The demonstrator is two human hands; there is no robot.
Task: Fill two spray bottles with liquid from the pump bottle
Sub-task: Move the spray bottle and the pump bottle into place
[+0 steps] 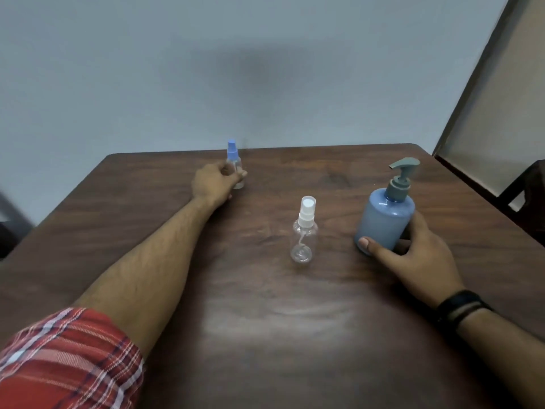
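A small clear spray bottle with a blue cap (233,152) stands near the far edge of the brown table (265,305). My left hand (215,184) is stretched out to it, fingers closed around its body. A second clear spray bottle with a white cap (305,228) stands upright alone in the middle of the table, apparently empty. To its right a light blue pump bottle with a grey pump head (386,214) stands upright. My right hand (418,255) wraps around its lower body, thumb in front.
A pale blue-grey wall rises right behind the table's far edge. At the right stands a dark-framed panel (495,93) with a dark chair (528,199) below it. A black band sits on my right wrist (460,308).
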